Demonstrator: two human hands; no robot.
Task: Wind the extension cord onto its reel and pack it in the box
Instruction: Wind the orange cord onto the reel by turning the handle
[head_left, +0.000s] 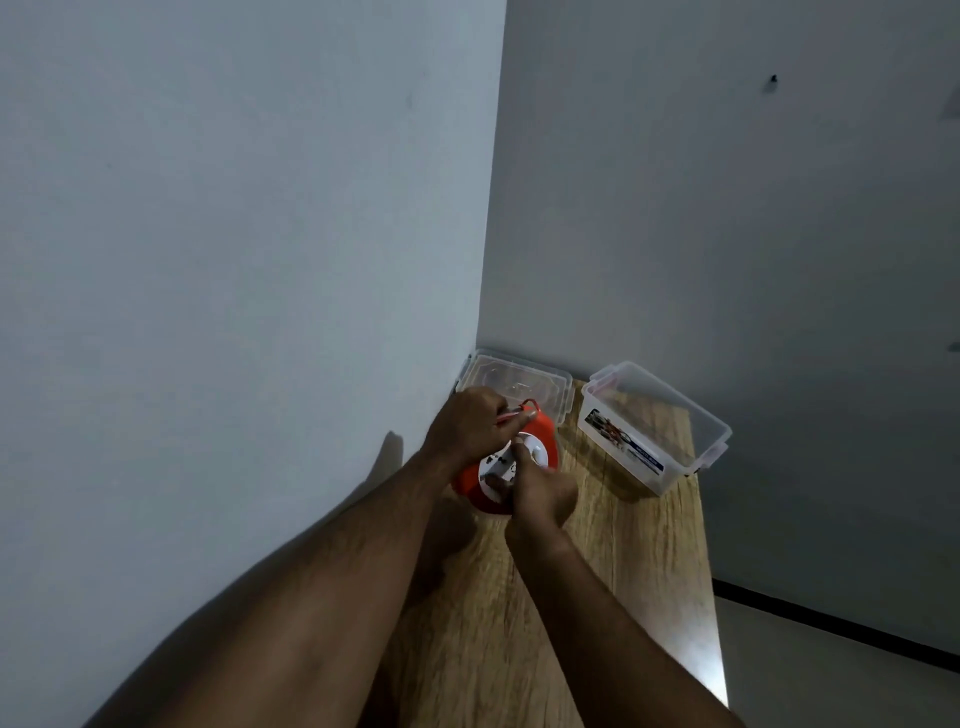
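Observation:
An orange cord reel (545, 436) with a white socket face stands tilted on the wooden table (639, 561), close to the left wall. My left hand (470, 423) is closed around its thin red handle at the top. My right hand (540, 491) grips the white centre of the reel from the front, fingers on the face. The cord itself is mostly hidden behind my hands. An open clear plastic box (657, 426) with a printed label sits to the right of the reel, apart from it.
The box's clear lid (540, 379) lies flat in the corner behind the reel. Grey walls close off the left and far sides. The table's right edge drops to a floor with a dark strip (831, 623).

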